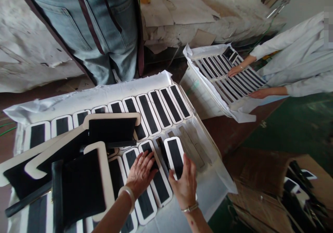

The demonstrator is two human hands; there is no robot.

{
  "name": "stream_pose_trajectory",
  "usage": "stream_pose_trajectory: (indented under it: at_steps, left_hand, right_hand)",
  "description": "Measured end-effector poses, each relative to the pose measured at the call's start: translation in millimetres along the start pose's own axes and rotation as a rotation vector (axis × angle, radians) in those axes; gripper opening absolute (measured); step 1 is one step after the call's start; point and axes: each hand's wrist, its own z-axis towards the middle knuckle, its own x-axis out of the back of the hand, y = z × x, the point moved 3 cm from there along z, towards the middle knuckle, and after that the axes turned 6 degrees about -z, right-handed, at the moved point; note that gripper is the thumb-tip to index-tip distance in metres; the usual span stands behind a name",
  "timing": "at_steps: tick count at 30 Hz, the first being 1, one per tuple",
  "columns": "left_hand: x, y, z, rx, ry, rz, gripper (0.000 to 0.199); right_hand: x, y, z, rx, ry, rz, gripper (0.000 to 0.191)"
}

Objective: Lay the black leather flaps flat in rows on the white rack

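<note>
My right hand (pixel 184 186) grips the lower end of a rounded panel (pixel 174 154) with a white border and a black middle. That panel is raised at an angle above the white-covered tray. To its left, my left hand (pixel 142 169) lies with fingers stretched out on a similar panel (pixel 160 182) in the near row. A back row of like panels (pixel 148 113) lies side by side on the sheet (pixel 59 103). Larger black pieces with cream edges and black strips (pixel 80 184) are heaped over the left part, hiding some panels.
A co-worker's hands (pixel 236 70) rest on another tray (pixel 208 87) of similar panels at the upper right. A person in jeans (pixel 85 28) stands just beyond my tray. An open cardboard box (pixel 257 191) with black and white pieces is at the lower right.
</note>
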Motion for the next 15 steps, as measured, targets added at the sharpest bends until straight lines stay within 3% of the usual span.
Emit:
stream_pose_trajectory:
  at_steps: [6,15]
  left_hand:
    - [-0.8,0.3,1.8,0.053,-0.010,-0.020,0.044]
    - [0.2,5.2,13.4,0.120,-0.099,0.025,0.045]
  right_hand:
    - [-32.6,-2.6,15.9,0.062,-0.169,0.146,0.074]
    - [-52.4,0.6,9.7,0.115,-0.225,0.108,0.078]
